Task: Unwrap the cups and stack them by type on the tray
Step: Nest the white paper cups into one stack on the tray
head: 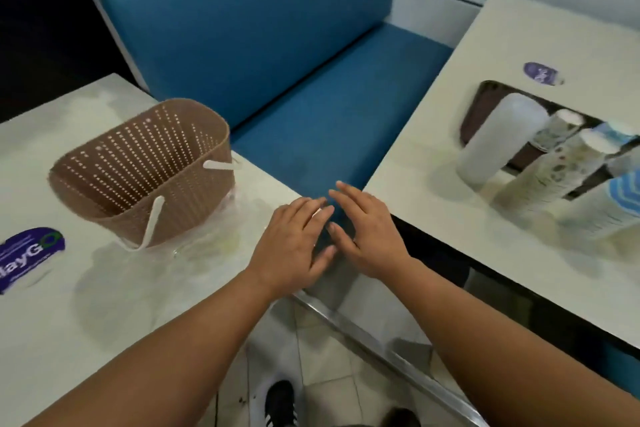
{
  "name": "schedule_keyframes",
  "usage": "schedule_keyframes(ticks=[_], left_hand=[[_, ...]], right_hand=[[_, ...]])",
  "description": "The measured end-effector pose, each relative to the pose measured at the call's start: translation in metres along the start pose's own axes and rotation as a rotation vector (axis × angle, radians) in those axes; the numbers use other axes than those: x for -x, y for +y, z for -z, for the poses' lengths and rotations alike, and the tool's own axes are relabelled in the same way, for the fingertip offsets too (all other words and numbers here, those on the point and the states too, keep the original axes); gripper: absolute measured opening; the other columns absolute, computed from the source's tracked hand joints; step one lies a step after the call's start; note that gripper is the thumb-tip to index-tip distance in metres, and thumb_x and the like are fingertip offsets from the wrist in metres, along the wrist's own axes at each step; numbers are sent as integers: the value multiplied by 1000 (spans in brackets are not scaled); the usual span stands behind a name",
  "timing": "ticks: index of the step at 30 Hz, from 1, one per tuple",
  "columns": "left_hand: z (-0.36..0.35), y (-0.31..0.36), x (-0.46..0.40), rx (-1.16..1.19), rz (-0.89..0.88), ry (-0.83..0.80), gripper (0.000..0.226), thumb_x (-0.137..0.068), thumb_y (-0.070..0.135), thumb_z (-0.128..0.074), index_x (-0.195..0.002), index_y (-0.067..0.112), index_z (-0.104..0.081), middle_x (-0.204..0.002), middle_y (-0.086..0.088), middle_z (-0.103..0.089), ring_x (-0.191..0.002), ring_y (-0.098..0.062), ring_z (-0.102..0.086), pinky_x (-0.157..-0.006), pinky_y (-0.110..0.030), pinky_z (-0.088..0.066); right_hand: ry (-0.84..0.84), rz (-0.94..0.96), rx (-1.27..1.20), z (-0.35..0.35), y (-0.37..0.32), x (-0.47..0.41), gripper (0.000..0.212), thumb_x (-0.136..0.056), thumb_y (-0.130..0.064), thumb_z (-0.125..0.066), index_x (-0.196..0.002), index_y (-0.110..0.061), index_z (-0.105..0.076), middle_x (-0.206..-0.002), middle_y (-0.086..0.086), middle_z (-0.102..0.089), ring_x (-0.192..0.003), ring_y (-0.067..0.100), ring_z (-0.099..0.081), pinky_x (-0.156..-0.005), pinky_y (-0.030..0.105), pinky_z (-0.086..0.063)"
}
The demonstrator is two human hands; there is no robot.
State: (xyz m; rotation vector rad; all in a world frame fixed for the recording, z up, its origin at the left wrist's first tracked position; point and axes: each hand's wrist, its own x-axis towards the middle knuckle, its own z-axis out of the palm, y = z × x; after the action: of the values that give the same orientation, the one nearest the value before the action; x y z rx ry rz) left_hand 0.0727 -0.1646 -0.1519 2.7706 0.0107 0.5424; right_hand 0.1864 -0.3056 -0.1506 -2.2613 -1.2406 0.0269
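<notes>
left hand [292,246]: palm down, fingers straight and a bit spread, holding nothing. It sits over the near corner of the left bench [69,305], fingertips reaching past the edge.
right hand [367,236]: same deal, flat and relaxed with fingers loosely fanned, nothing in it. It hangs just beside the left one, over the gap between the two benches; the fingertips look like they nearly touch, can't tell for sure.
cups [540,191]: all over on the right bench [433,135], well apart from both hands. Several long stacks lie tilted with their far ends propped on the tray. One frosted white stack [498,139] is nearest the seat, then patterned paper stacks next to it, and one with a blue zigzag print [620,198] at the frame edge. Pretty blurry, so I can't tell whether wrap is on them.
tray [485,104]: dark brown, flat on the right bench under the far ends of the stacks.
basket [138,177]: tan perforated plastic with white rope handles, upright on the left bench, looks empty.
plastic wrap [207,239]: clear crumpled film lying against the basket's near side.
stickers: a purple one [29,258] on the left bench, another [540,73] on the right bench beyond the tray.
seat [311,107]: blue padded booth seat between the benches.
floor: tiled, a black shoe with white stripes [280,402] down below.
</notes>
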Motion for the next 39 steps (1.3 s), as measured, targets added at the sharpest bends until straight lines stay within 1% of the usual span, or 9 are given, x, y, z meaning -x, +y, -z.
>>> schedule_keyframes(ticks=[7,12,17,20,22,26,30,34,39], left_hand=[[-42,132,-112,194,-308,146,56,-80,30,-63,-131,12,-48,-133,-10,-56,-119,-26,-50,-102,-39,-39],[-66,260,-193,359,-500,246,49,-84,27,-63,-128,15,-47,-129,-11,-57,-120,-23,-50,-103,-37,-41],[-66,380,-272,464,-632,305,36,-86,23,-62,-118,7,-61,-122,-14,-60,-114,-25,-54,-100,-35,-43],[-65,429,-317,392,-564,77,41,-88,25,-64,-126,11,-59,-131,-8,-53,-119,-22,-51,-100,-28,-39],[-72,447,-341,277,-450,-177,58,-90,34,-62,-143,23,-43,-148,-2,-37,-133,-20,-39,-109,-31,-34],[-95,456,-368,129,-326,-484,69,-90,42,-60,-150,37,-26,-157,0,-26,-142,-22,-30,-114,-37,-28],[-107,460,-373,210,-286,-509,64,-87,41,-65,-144,37,-37,-142,-1,-48,-125,-22,-47,-104,-34,-38],[-110,471,-377,232,-388,-553,62,-81,42,-70,-136,32,-43,-130,1,-56,-115,-21,-52,-92,-30,-42],[-106,471,-388,266,-450,-505,54,-79,43,-75,-126,26,-54,-113,10,-56,-98,-11,-49,-81,-23,-37]], right_hand=[[283,-255,-78,108,98,79,52,-98,-51,-40,-141,-23,-49,-146,-1,-49,-129,20,-50,-107,42,-42],[503,-333,-37,184,175,168,37,-96,-42,-50,-123,-18,-59,-116,-4,-60,-89,4,-52,-78,18,-46],[574,-529,10,229,248,256,32,-92,-51,-50,-100,-22,-61,-91,-11,-57,-78,5,-55,-61,32,-54],[599,-603,-5,250,274,285,27,-91,-49,-57,-97,-23,-60,-88,-15,-54,-81,5,-55,-61,27,-51],[593,-676,-41,261,287,293,21,-90,-42,-65,-101,-25,-59,-90,-17,-54,-83,4,-55,-64,24,-47],[495,-819,-155,273,304,286,44,-88,-45,-68,-126,-30,-53,-108,-17,-52,-91,3,-54,-74,19,-45],[528,-867,-335,280,321,266,77,-80,-45,-77,-145,-28,-39,-130,-13,-49,-111,6,-51,-89,22,-42],[702,-776,-600,289,329,236,67,-68,-29,-88,-124,-38,-52,-115,-16,-64,-101,0,-62,-79,23,-50],[782,-768,-634,285,342,221,70,-61,-37,-88,-122,-39,-53,-112,-14,-67,-99,5,-65,-84,38,-57]])
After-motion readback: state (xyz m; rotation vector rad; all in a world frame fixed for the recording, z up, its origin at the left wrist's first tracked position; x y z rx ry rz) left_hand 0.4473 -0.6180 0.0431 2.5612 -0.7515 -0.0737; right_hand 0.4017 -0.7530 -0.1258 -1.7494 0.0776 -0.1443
